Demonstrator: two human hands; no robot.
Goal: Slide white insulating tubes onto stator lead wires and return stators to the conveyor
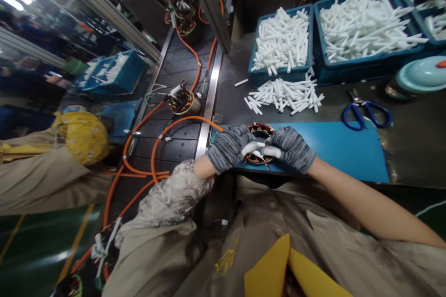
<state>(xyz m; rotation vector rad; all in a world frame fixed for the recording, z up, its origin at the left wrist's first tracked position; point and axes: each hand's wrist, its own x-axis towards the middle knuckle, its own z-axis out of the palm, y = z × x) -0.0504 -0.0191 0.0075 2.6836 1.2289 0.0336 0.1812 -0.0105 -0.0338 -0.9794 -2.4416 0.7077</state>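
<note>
Both my hands wear grey knit gloves with white fingertips. My left hand (228, 147) and my right hand (291, 147) meet over a round motor stator (259, 131) with copper windings, which lies on a blue mat (341, 151). The fingers of each hand are curled and pinched on the stator's near side, and a thin white piece shows between the fingertips. An orange cable (181, 123) runs from the stator's left side onto the conveyor.
Loose white sleeves (284, 95) lie behind the mat; blue bins (282, 41) of them stand further back. Blue-handled scissors (365, 112) lie at the right, by a pale lid (423, 74). Another stator (183, 101) rides the conveyor (174, 144). A person in a yellow cap (83, 137) is at left.
</note>
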